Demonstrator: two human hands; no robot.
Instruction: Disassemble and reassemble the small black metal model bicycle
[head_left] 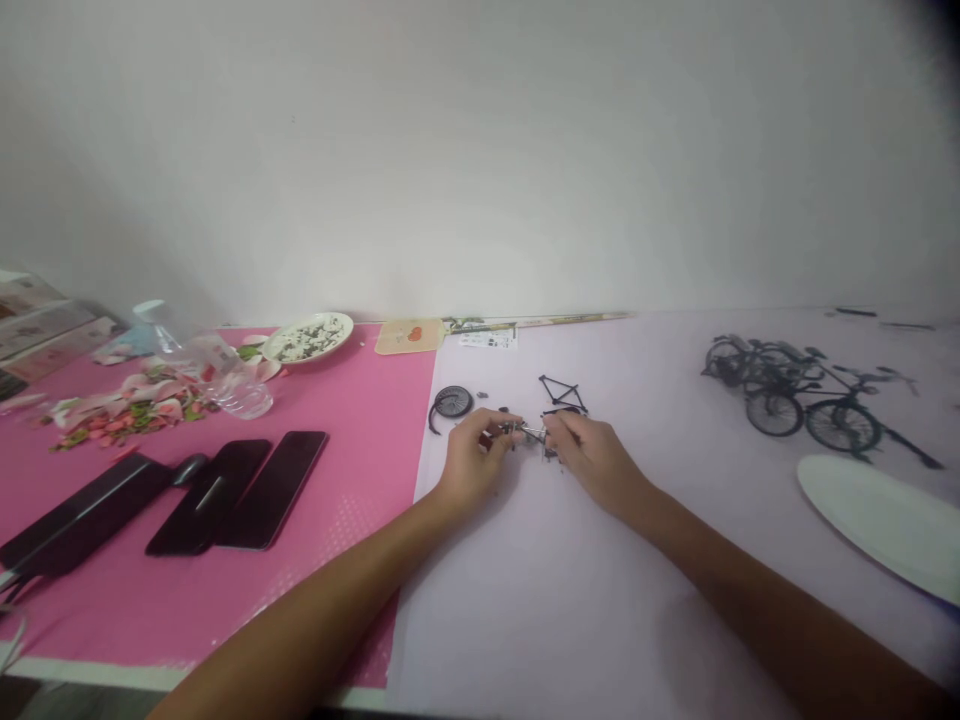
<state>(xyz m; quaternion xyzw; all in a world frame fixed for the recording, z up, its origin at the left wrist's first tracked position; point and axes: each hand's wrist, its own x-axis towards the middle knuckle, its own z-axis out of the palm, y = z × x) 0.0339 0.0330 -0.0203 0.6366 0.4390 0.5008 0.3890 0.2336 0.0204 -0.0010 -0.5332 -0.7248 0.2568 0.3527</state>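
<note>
My left hand (480,450) and my right hand (589,450) face each other above the pale sheet, fingers pinched. Between them is a small model bicycle part (531,434), dark with a silvery piece; both hands grip it, and the fingertips partly hide it. Just beyond my right hand lies a black toy bicycle frame (562,391). A small spoked wheel (454,401) lies past my left hand, with a curved black mudguard-like piece (434,414) at its side. More small dark pieces lie close around the fingers, too small to name.
Several black model bicycles (814,400) stand at the right, behind a white plate (885,515). On the pink mat (352,570) are two phones (274,490), a black power strip-like box (86,510), a clear bottle (214,370), petals (142,405) and a plate of bits (311,340).
</note>
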